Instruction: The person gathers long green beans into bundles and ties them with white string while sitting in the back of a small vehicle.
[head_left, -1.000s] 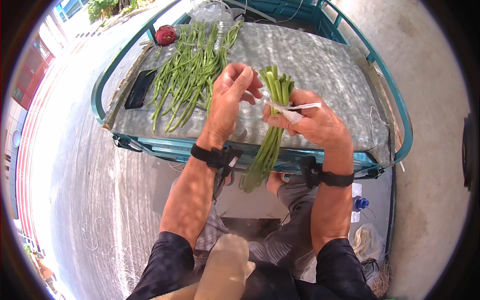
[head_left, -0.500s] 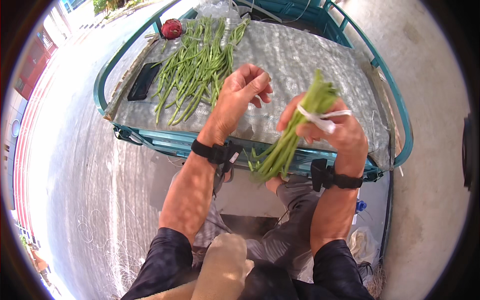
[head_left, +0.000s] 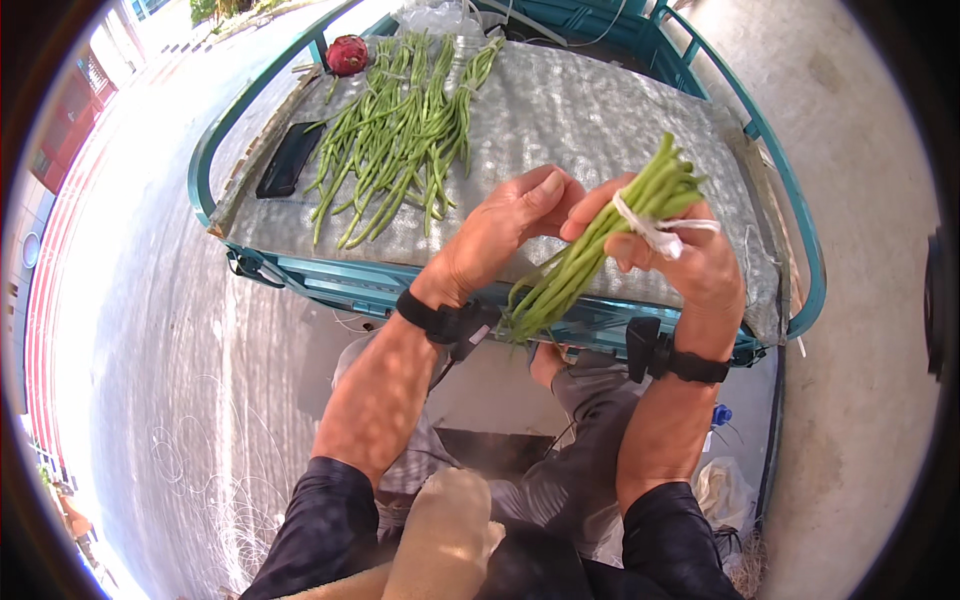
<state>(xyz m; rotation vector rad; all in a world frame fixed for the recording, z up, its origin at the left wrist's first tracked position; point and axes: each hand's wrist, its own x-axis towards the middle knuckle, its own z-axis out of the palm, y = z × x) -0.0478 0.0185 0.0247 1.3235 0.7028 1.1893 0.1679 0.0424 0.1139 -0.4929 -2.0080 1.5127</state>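
My right hand [head_left: 690, 255] grips a bundle of green long beans [head_left: 585, 255], tilted with its cut ends up and the loops hanging toward the lower left. A white tie [head_left: 645, 225] goes round the bundle near its top, its loose end lying over my fingers. Close beside the bundle on the left is my left hand [head_left: 515, 220], fingers loosely bent and seemingly holding nothing; its fingertips are partly hidden. More long beans [head_left: 400, 140] lie in tied bunches on the grey sheet-covered cart bed [head_left: 590, 110].
A red dragon fruit [head_left: 347, 56] sits at the bed's far left corner, with a black phone [head_left: 287, 160] on the left side. Teal rails [head_left: 790, 220] curve round the bed. Clear plastic bags [head_left: 430, 18] lie at the far edge. My legs [head_left: 590, 420] are below the near edge.
My left hand has moved right and slightly down, closer to the bundle. My right hand still holds the bundle, which has swung slightly to the right and stopped blurring.
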